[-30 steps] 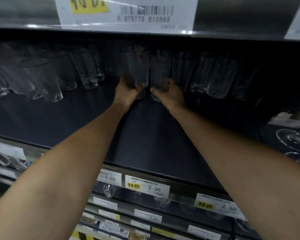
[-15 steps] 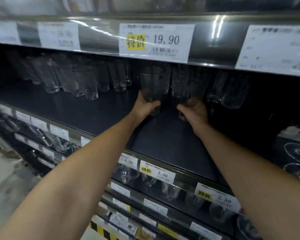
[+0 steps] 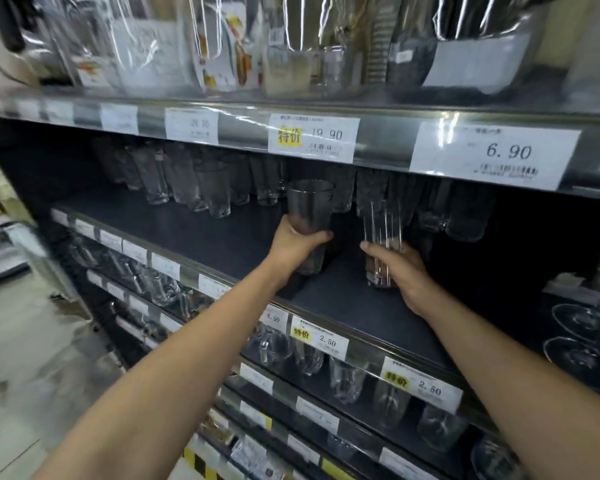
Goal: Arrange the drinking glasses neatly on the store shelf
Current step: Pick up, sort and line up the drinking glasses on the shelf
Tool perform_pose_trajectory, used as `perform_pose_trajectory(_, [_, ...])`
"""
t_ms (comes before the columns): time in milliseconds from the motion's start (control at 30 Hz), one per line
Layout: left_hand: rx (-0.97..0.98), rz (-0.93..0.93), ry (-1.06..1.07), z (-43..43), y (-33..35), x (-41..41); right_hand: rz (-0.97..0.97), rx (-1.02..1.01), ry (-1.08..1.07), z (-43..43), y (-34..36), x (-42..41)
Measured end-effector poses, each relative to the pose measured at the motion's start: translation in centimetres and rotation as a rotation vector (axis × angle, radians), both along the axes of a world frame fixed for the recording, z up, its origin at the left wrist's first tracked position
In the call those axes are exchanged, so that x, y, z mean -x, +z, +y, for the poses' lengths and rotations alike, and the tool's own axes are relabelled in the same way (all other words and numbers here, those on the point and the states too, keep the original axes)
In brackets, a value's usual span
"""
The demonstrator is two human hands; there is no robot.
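Note:
My left hand grips a tall smooth clear glass around its lower part, over the middle of the dark shelf. My right hand holds a tall ribbed clear glass near its base, a little to the right of the first. Both glasses stand upright, closer to the shelf's front than the rows behind. A row of clear glasses lines the back left of the shelf. More glasses stand at the back right, partly in shadow.
The shelf above carries wrapped goods and price tags on its front rail, low over the glasses. The shelves below hold more glasses behind price labels. Wine glasses lie at the right. The aisle floor lies to the left.
Both hands have drawn their glasses out from the back row toward the shelf's front. My view has pulled back and tilted up, showing the upper shelf.

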State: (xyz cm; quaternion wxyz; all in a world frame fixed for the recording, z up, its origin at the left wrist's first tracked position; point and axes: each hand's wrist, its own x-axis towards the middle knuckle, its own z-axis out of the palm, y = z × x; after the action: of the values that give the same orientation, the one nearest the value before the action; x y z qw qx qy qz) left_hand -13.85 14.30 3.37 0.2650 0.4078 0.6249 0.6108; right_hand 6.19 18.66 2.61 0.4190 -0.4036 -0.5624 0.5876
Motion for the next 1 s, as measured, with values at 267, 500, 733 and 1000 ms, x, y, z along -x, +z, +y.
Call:
perform_pose_trajectory(267, [-0.132,-0.228,-0.103,-9.8,4.2,0.0,0.066,0.035,0.176,-5.3,3.2,0.8])
perform_pose_trajectory(500, [-0.273,-0.308,-0.015,-19.1,3.5,0.4,0.138,0.033,0.312,-12.0,4.7,4.0])
perform_pose_trajectory(733, [-0.279,-0.264,0.203,-26.8,2.2,3.8,0.26,0.074,0.432,-17.4,4.3,7.5])
perform_pose_trajectory(1000, [-0.267,-0.26,0.371,-32.8,1.4,9.6,0.256,0.062,0.564,-20.5,4.1,15.4])
